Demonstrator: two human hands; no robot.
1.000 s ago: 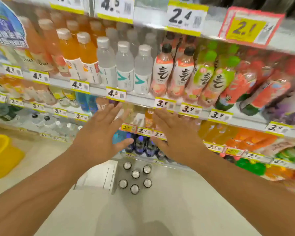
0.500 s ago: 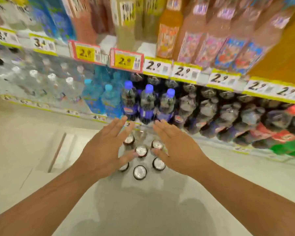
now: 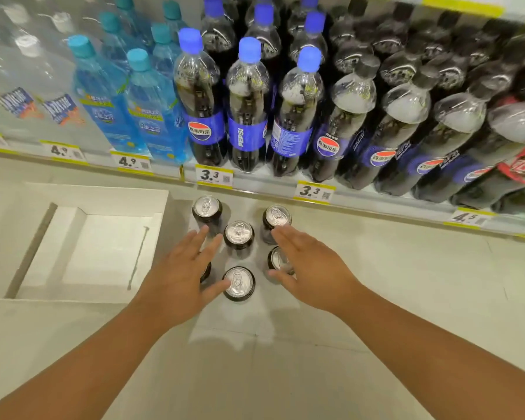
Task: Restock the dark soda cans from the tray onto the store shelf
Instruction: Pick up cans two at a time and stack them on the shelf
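Bare left hand [image 3: 176, 277] and right hand [image 3: 311, 268] hover over six dark silver-topped soda cans [image 3: 239, 234] clustered on the pale floor [image 3: 285, 374], fingers [image 3: 196, 239] spread, gripping nothing; beyond, the white store shelf [image 3: 255, 189] carries blue-capped cola bottles [image 3: 247, 107].

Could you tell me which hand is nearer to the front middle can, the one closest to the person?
Left. The left hand has its thumb at the front middle can; the right hand is apart from it, over the right-side cans.

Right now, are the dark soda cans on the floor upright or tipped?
Upright: the dark soda cans show round silver tops with pull tabs facing up.
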